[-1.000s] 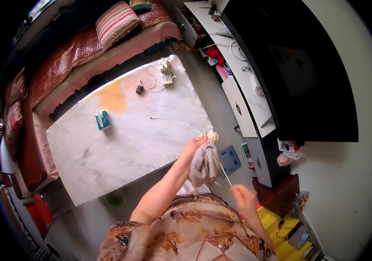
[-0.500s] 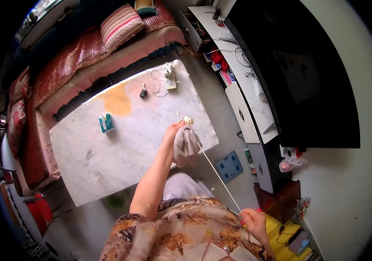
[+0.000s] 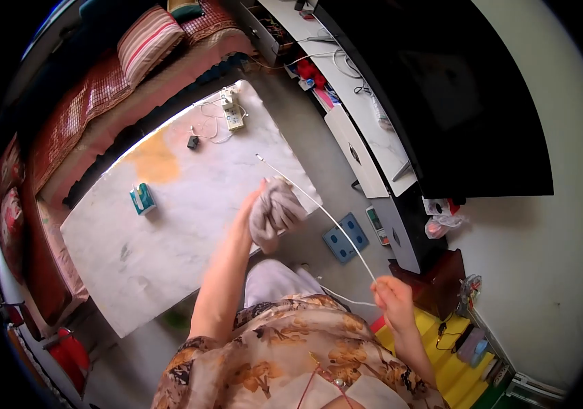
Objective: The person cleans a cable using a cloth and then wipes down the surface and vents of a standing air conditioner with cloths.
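Observation:
My left hand (image 3: 260,193) is closed around a bunched grey-beige cloth (image 3: 274,217), held above the near right edge of the marble-look table (image 3: 179,235). The cloth covers most of its fingers. My right hand (image 3: 394,300), low on the right, pinches a white cable (image 3: 341,226). From there the cable stretches up and left past the cloth to a free end with a small plug near the table's right side. Another length of it hangs from the right hand toward my waist.
On the table are a teal tissue pack (image 3: 143,199), a black adapter (image 3: 192,142) and a power strip (image 3: 233,116) with thin cords. A blue scale (image 3: 345,237) lies on the floor. To the right stand a TV cabinet (image 3: 373,153) and a large television (image 3: 469,102).
The cable's end now shows free beyond the cloth, where before the cable ran into the cloth. My right hand has risen slightly. The view has shifted somewhat.

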A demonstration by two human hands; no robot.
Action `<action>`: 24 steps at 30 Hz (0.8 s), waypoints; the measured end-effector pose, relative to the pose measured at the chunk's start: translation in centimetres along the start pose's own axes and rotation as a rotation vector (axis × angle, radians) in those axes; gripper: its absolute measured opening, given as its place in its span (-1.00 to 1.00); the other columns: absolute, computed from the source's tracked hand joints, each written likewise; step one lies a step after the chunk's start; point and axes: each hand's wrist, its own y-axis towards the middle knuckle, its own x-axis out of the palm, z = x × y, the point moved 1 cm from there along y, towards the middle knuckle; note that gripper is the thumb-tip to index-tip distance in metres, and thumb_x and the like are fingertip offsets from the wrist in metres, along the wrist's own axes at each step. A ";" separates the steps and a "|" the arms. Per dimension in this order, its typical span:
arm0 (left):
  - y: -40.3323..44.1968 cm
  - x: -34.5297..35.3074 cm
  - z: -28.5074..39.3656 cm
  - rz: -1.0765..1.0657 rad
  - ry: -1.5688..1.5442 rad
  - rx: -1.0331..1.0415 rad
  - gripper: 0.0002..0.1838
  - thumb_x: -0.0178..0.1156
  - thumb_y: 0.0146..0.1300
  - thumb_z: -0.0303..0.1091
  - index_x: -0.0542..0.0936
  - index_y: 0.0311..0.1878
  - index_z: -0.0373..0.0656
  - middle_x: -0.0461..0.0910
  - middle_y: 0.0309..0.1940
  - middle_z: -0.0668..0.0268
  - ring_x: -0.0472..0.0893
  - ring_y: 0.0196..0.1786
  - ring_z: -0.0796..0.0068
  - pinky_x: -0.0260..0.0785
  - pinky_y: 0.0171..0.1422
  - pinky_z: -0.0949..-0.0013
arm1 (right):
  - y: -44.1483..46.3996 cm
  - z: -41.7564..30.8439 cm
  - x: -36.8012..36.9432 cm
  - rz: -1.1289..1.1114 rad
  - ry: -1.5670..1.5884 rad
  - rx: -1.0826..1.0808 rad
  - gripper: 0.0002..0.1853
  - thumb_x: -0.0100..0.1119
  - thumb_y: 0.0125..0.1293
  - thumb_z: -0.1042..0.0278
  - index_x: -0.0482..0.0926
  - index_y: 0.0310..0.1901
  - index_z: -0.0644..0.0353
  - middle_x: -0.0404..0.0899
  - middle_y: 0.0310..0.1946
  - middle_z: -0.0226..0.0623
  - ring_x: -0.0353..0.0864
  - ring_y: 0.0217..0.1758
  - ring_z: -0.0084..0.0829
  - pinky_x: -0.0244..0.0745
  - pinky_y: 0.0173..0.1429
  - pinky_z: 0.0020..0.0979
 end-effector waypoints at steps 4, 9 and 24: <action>-1.3 3.1 -6.0 -0.043 0.056 -0.137 -0.50 0.06 0.51 -0.02 0.54 0.08 -0.38 0.69 -0.15 0.11 0.71 -0.17 0.27 0.60 0.03 0.27 | 4.2 -0.1 2.3 0.011 -0.113 -0.093 -0.83 0.11 0.47 0.39 0.60 -0.22 0.32 0.35 -0.59 -0.58 0.25 -0.54 -0.75 0.12 -0.45 -0.62; -3.5 7.3 -9.5 -0.256 0.013 -0.138 -0.62 0.16 0.47 -0.19 0.54 0.09 -0.37 0.70 -0.13 0.18 0.71 -0.13 0.40 0.61 0.00 0.36 | 8.0 1.5 4.0 0.074 -0.486 -0.366 -0.91 0.17 0.39 0.44 0.59 -0.22 0.29 0.47 -0.63 -0.38 0.46 -0.59 -0.54 0.34 -0.46 -0.46; -3.4 7.5 -6.2 0.097 0.071 0.075 -0.79 0.08 0.50 -0.28 0.56 -0.10 -0.25 0.64 -0.36 0.25 0.63 -0.43 0.41 0.58 -0.31 0.31 | 2.1 -0.4 3.7 -0.001 -0.699 -0.482 -0.96 0.22 0.30 0.51 0.63 -0.25 0.26 0.61 -0.52 -0.09 0.69 -0.50 -0.20 0.49 -0.40 -0.33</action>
